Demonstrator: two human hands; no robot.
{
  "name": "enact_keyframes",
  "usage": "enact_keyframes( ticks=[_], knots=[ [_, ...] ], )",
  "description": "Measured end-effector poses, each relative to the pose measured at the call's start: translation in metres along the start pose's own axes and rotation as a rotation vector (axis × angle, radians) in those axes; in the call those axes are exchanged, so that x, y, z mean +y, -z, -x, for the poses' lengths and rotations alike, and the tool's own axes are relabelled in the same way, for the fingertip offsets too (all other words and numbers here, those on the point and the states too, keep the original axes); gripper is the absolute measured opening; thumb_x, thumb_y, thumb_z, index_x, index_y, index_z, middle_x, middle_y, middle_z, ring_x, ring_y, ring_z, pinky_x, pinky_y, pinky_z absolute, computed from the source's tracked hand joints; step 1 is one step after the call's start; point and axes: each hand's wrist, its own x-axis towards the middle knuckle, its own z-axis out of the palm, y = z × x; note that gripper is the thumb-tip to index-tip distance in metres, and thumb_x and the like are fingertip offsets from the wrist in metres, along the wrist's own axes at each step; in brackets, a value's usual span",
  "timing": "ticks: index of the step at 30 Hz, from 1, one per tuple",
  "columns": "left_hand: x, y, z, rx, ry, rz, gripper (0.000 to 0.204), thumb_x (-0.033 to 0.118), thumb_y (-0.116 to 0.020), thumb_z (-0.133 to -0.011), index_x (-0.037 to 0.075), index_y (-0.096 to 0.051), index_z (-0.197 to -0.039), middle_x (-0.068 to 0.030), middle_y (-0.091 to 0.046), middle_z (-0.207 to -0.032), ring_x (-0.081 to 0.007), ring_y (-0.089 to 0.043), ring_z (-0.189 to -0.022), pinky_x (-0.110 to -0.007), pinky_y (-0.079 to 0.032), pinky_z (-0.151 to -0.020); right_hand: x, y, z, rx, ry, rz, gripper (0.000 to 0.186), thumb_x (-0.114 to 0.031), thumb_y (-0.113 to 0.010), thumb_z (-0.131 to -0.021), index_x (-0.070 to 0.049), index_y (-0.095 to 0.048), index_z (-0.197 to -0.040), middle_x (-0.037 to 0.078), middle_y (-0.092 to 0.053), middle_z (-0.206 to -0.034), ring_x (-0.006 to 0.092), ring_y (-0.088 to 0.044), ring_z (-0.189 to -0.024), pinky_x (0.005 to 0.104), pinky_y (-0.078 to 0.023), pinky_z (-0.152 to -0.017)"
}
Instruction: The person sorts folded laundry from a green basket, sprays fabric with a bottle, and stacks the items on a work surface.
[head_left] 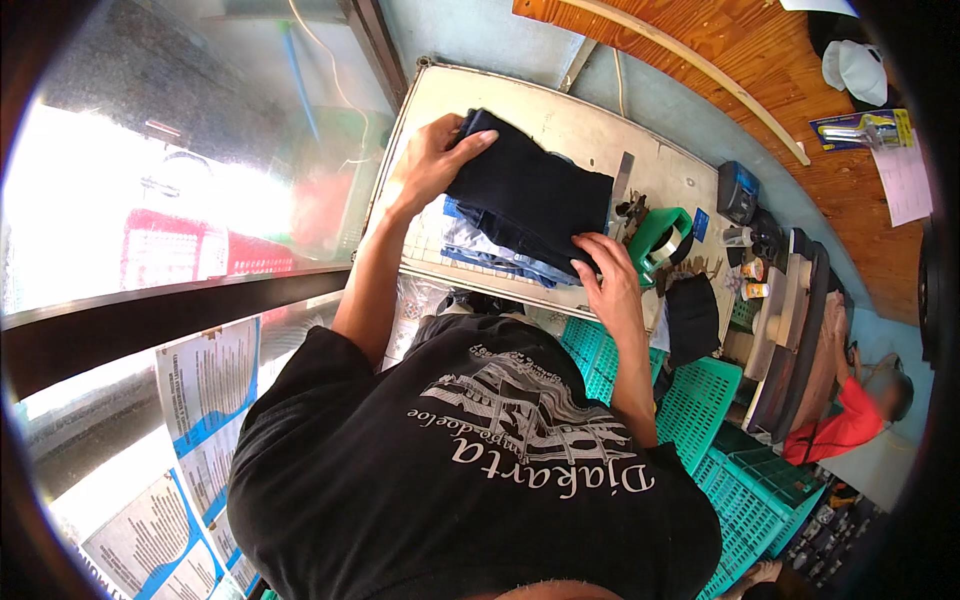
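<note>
A folded black garment point(530, 190) lies on a pile of folded blue and light denim pieces point(485, 245) on a cream table point(665, 170). My left hand point(435, 165) grips the garment’s upper left corner, thumb over the top and fingers mostly hidden behind the fabric. Around the garment’s lower right edge, the fingers of my right hand point(605, 270) are bent, with fingertips on the cloth and thumb by the edge. A green tape dispenser point(655, 240) sits just right of the pile.
Right are a dark box point(737, 190), small cups point(752, 288), another dark cloth point(690, 320), teal crates point(700, 420), stacked padded boards point(780, 340) and a person in red point(840, 420). A wooden board point(720, 70) runs above; a glass panel point(200, 170) stands left.
</note>
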Motion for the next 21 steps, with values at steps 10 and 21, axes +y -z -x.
enact_keyframes(
  ticks=[10,21],
  knots=[
    [-0.077,0.013,0.005,-0.106,0.199,-0.145,0.06,0.053,-0.065,-0.092,-0.006,-0.065,-0.101,-0.0093,-0.064,-0.084,-0.0142,-0.057,-0.077,-0.03,-0.046,-0.07,0.05,-0.016,-0.008,0.281,-0.43,-0.212,0.038,-0.026,-0.073,-0.091,-0.003,-0.062,-0.12,0.013,-0.069,-0.105,0.0214,-0.067,-0.078,0.0332,-0.053,-0.071],
    [-0.083,0.011,0.008,-0.137,0.14,-0.103,0.064,0.057,-0.065,-0.091,-0.006,-0.065,-0.101,-0.0095,-0.063,-0.078,-0.014,-0.056,-0.072,-0.031,-0.046,-0.066,0.068,-0.011,-0.028,0.077,-0.674,-0.212,0.064,-0.044,-0.08,-0.081,0.005,-0.061,-0.119,0.01,-0.07,-0.084,0.0213,-0.067,-0.078,0.0345,-0.053,-0.074]
  ],
)
